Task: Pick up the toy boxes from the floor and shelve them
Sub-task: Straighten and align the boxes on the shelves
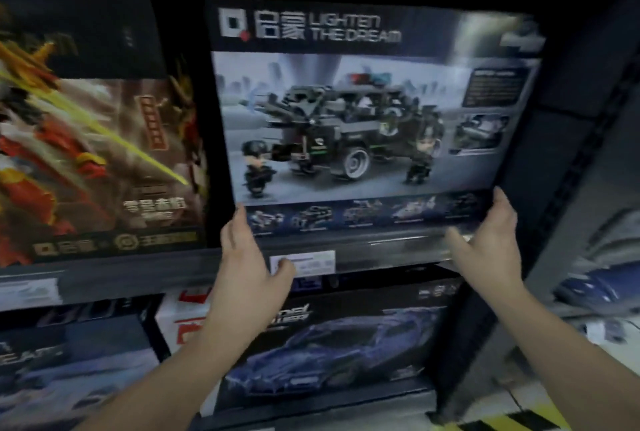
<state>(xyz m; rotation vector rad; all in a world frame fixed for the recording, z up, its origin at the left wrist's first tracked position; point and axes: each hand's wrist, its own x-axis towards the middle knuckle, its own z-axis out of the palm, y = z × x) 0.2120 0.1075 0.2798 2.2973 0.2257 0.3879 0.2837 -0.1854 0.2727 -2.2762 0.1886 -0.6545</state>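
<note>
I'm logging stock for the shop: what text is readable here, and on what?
"启蒙 LIGHTEN THE DREAM": top of the armoured truck box.
Red warrior box: Chinese print, too blurred.
Blue car box: title too blurred.
Shelf price label: too blurred.

- Truck box point(363, 111) stands on the shelf point(381, 250), right of the warrior box point(97, 153).
- Car box point(329, 344) sits below the shelf.
- Left hand point(246, 267) and right hand point(491, 243) touch the truck box's lower corners.

A white price label point(302, 262) sits above a blue-car box point(332, 344); yellow-black striped tape point(512, 422) lies at lower right.
</note>
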